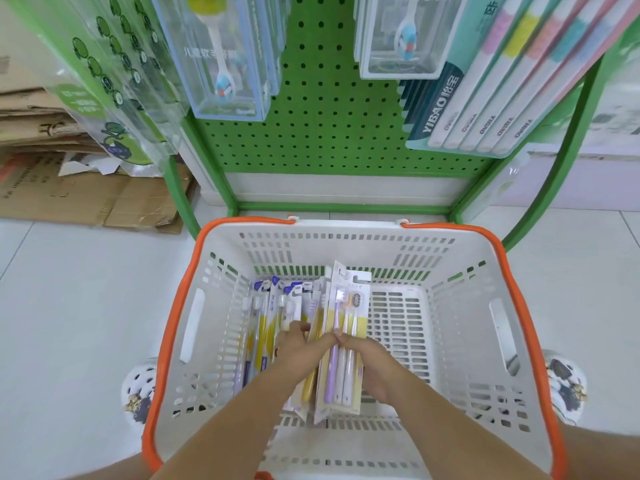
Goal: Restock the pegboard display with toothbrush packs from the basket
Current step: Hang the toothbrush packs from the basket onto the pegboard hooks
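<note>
A white basket with an orange rim (512, 271) stands on the floor below a green pegboard (329, 116). Several toothbrush packs (263, 323) lie against its left side. Both my hands are inside the basket. My right hand (372, 365) grips a yellow-backed pack with purple and white brushes (346, 327), thumb across its front. My left hand (299, 351) holds the neighbouring packs, with its thumb touching the same pack. The lower ends of the packs are partly hidden by my hands.
Hanging packs fill the pegboard's left and right: green sheets (114, 74), clear boxed children's brushes (221, 57), a teal multi-brush pack (485, 91). The middle column of the board is bare. Flattened cardboard (69, 188) lies at the left. My patterned shoes (138, 393) flank the basket.
</note>
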